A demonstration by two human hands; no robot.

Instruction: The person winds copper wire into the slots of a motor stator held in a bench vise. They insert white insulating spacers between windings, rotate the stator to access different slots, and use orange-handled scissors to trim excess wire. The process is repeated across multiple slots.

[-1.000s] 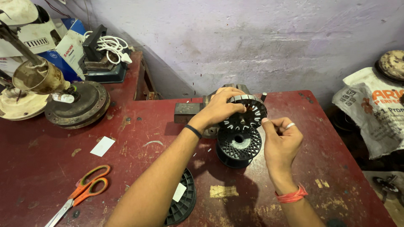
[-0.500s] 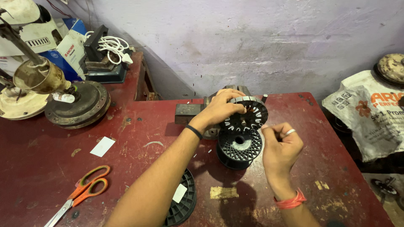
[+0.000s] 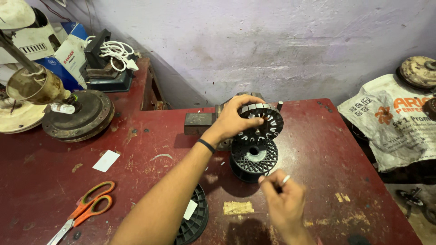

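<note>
My left hand (image 3: 234,119) was clamped over the slotted motor stator (image 3: 262,123), held upright on its mount at the back of the red table (image 3: 150,149). My right hand (image 3: 282,199) was pinched shut, apparently on thin wire, though I couldn't tell. The black mesh spool (image 3: 253,159) stood just below the stator. Risk as I judged it: wire snagging on a slot edge, or the spool tipping if tugged.

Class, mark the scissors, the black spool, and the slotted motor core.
scissors (image 3: 88,208): head view, on an orange handle loop.
black spool (image 3: 254,159): head view, on its top flange.
slotted motor core (image 3: 267,123): head view, on its slotted face.
</note>
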